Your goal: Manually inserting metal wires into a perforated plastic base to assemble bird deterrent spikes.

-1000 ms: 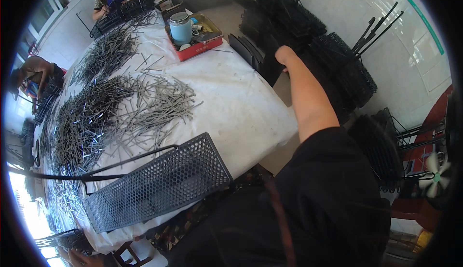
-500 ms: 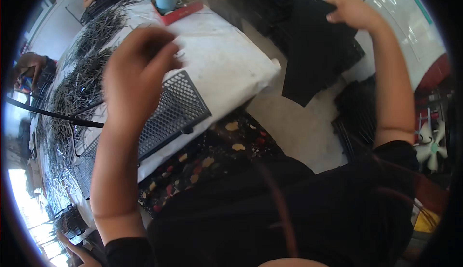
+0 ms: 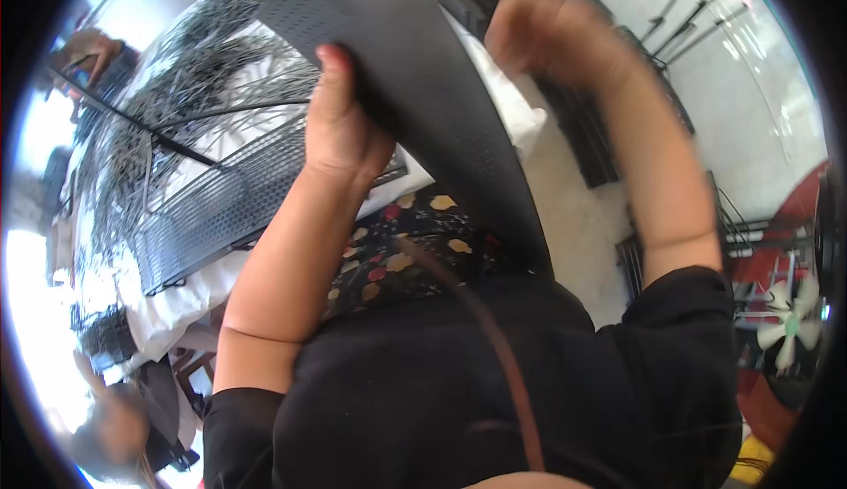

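A long dark grey sheet, with rows of small holes, slants from the top of the view down to my lap. My left hand grips its left edge, thumb upright along the near face; the other fingers are hidden behind it. My right hand is raised at the upper right, apart from the sheet and smeared by motion, so its fingers cannot be read. On the table left of my left hand lies a black mesh rack with a raised black bar.
Heaps of thin dark strips cover the white-covered table. Dark pieces are stacked on the floor to the right. A pale-bladed fan stands at the far right. Other people are at the left.
My right hand, earlier holding a dark sheet at the right, is now off it and further left. A sheet is now in my left hand, which was empty over the mesh rack.
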`<control>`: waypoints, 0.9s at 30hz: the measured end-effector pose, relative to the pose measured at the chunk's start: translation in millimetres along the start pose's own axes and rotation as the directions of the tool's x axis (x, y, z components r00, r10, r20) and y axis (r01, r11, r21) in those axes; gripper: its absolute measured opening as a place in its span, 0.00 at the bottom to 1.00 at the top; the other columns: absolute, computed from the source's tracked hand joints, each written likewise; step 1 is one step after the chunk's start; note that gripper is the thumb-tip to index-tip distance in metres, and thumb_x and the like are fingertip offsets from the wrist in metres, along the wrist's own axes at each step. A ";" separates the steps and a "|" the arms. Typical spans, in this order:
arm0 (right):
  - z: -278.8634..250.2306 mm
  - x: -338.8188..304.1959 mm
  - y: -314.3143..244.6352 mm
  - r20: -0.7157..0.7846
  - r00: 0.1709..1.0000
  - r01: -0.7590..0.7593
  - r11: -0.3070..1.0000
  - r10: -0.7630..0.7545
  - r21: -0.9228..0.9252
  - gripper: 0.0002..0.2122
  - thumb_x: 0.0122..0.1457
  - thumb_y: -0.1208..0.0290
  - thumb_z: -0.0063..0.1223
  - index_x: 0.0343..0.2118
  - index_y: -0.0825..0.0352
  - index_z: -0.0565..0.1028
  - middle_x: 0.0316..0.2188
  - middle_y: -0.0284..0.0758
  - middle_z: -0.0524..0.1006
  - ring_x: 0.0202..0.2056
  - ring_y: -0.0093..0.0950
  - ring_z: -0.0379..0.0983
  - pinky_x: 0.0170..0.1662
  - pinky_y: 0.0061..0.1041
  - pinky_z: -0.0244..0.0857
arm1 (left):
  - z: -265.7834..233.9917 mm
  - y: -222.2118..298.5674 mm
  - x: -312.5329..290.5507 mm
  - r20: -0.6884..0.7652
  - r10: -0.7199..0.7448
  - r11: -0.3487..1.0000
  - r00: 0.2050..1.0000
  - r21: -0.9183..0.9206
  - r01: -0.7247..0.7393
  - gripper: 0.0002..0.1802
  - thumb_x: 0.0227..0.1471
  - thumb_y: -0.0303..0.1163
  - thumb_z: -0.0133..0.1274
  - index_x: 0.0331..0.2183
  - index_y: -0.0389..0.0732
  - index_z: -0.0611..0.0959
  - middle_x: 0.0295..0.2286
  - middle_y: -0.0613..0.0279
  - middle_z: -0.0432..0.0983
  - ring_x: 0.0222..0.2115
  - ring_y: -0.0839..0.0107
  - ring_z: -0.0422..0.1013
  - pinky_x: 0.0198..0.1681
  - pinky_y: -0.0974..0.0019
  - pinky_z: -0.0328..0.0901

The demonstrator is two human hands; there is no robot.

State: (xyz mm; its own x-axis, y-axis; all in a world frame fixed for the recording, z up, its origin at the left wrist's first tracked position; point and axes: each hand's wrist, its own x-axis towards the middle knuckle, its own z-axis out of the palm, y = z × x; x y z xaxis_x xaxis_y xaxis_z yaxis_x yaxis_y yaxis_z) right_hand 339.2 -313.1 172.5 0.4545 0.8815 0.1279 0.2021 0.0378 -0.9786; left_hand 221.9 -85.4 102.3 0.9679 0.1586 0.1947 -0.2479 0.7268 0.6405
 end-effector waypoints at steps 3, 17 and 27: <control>70.0 -17.0 104.1 0.205 0.940 -0.305 0.941 0.273 0.145 0.32 0.54 0.43 0.54 0.49 0.70 0.72 0.44 0.39 0.76 0.46 0.28 0.73 0.52 0.28 0.65 | -21.9 36.6 10.8 0.103 -0.006 0.981 0.995 -0.190 0.026 0.28 0.48 0.62 0.53 0.29 0.44 0.81 0.22 0.62 0.75 0.25 0.64 0.74 0.31 0.60 0.70; 78.8 -213.1 226.5 -0.534 0.552 -0.492 0.767 0.641 0.412 0.17 0.64 0.58 0.46 0.39 0.70 0.76 0.30 0.33 0.77 0.31 0.22 0.73 0.36 0.25 0.67 | -32.2 142.1 -81.0 0.820 -0.310 0.709 0.481 0.536 -0.458 0.15 0.51 0.40 0.59 0.36 0.40 0.83 0.37 0.55 0.78 0.44 0.57 0.73 0.50 0.47 0.60; 115.3 -222.6 244.6 -0.558 0.376 -0.437 0.672 0.740 0.598 0.23 0.65 0.52 0.40 0.50 0.68 0.71 0.42 0.35 0.75 0.43 0.27 0.70 0.48 0.29 0.62 | 35.2 125.9 -85.5 0.930 -0.362 0.884 0.057 0.362 -0.295 0.09 0.54 0.37 0.53 0.27 0.44 0.81 0.32 0.62 0.75 0.32 0.59 0.67 0.47 0.37 0.56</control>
State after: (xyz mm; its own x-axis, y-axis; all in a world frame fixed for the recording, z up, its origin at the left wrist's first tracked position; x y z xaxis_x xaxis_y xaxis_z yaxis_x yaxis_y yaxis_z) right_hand 187.5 -445.8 -113.9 0.8040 0.0966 -0.5867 -0.5814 -0.0785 -0.8098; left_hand 106.5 -31.0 192.5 0.1079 -0.8757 0.4706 -0.5197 0.3538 0.7777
